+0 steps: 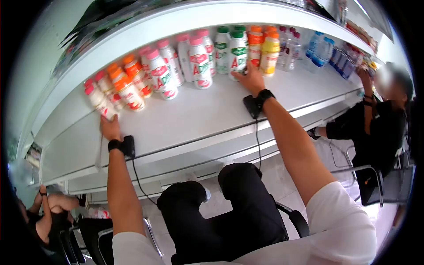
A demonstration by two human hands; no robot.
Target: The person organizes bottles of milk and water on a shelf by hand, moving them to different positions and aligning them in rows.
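Note:
My left hand is at the left end of the row, its thumb and fingers around the base of a white bottle with a red-pink cap, which leans in the view. Further right, my right hand grips the lower part of a white drink bottle with a green cap and green label. Beside that hand stands a yellow bottle with an orange cap. Between my hands stand pink-capped white bottles and orange-capped bottles. Both wrists wear black bands with a cabled box.
The bottles stand on a white shelf, under an upper shelf edge. Clear bottles, blue bottles and dark cans stand to the right. A person in black sits at right, another at lower left. Cables hang from my wrists.

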